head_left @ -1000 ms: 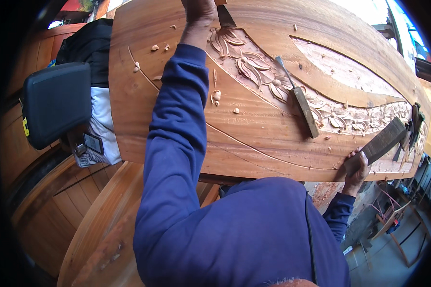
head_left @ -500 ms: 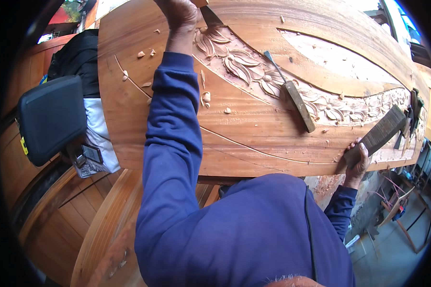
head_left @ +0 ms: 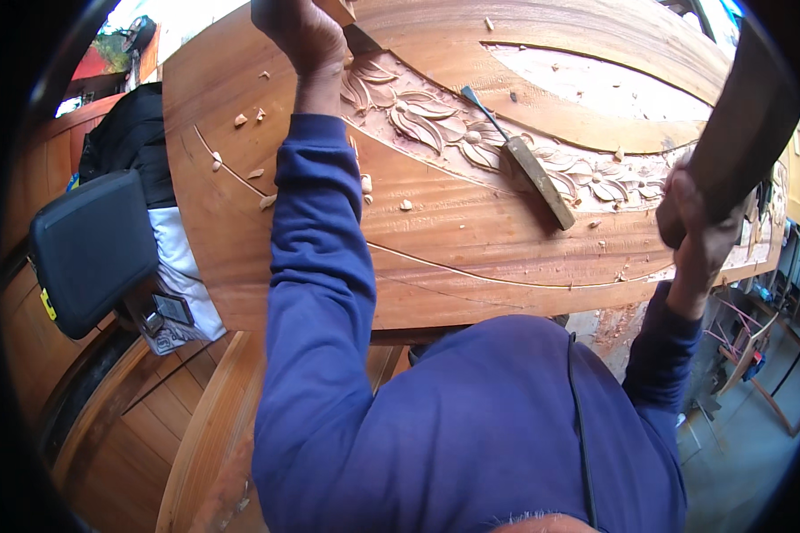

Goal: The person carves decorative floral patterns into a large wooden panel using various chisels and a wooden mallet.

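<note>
My left hand [head_left: 300, 37], at the far edge of the picture, is closed round the wooden handle of a chisel [head_left: 362, 40]. Its broad metal blade points down at the end of a carved band of leaves and flowers [head_left: 418, 120] in a large wooden panel [head_left: 471, 240]. My right hand [head_left: 700, 226] grips the narrow end of a dark wooden mallet [head_left: 748, 115], a flat paddle-like block raised above the panel's right side. Between my hands a second chisel [head_left: 538, 185] with a worn wooden handle lies across the carving, touched by neither hand.
Wood chips [head_left: 241, 120] are scattered over the panel. More tools, partly hidden, lie behind my right hand. At left stand a black case [head_left: 89, 253] and a small framed dark object [head_left: 173, 309] on white cloth. Wooden boards [head_left: 204, 426] lean below the panel's near edge.
The mallet has risen in my right hand from low over the panel's near right edge, up and to the right. My left hand still holds the chisel at the carving's end; the whole view has shifted slightly.
</note>
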`<action>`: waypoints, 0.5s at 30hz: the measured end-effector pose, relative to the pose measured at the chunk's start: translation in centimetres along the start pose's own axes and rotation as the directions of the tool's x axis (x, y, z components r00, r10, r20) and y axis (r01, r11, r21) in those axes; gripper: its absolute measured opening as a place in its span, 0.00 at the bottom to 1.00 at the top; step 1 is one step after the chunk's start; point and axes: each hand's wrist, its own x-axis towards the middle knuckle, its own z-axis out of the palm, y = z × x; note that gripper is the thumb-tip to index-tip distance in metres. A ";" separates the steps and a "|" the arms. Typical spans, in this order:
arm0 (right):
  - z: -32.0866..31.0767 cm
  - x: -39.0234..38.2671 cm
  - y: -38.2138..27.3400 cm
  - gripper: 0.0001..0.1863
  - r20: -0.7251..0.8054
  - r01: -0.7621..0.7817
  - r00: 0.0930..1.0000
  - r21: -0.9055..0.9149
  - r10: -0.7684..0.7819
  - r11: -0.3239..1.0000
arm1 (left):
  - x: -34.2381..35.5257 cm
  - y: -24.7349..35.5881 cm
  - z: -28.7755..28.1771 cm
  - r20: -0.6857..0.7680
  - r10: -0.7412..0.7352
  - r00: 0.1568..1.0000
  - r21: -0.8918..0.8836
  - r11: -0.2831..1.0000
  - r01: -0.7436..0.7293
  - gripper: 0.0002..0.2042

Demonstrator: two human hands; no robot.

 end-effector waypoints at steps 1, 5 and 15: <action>1.5 1.6 -1.6 0.22 0.023 0.104 0.994 -0.010 -0.104 0.995 | 0.4 -0.6 -1.7 0.045 0.046 0.998 0.000 0.999 -0.046 0.22; 1.9 7.9 -7.5 0.32 0.158 0.292 0.952 -0.216 -0.262 0.932 | 0.5 -1.3 -1.8 -0.012 -0.045 0.999 -0.111 0.993 0.043 0.21; 8.8 10.6 -11.8 0.32 0.449 0.586 0.787 -0.326 -0.423 0.742 | -0.2 -0.4 -1.3 0.035 0.081 0.996 -0.065 0.995 -0.078 0.17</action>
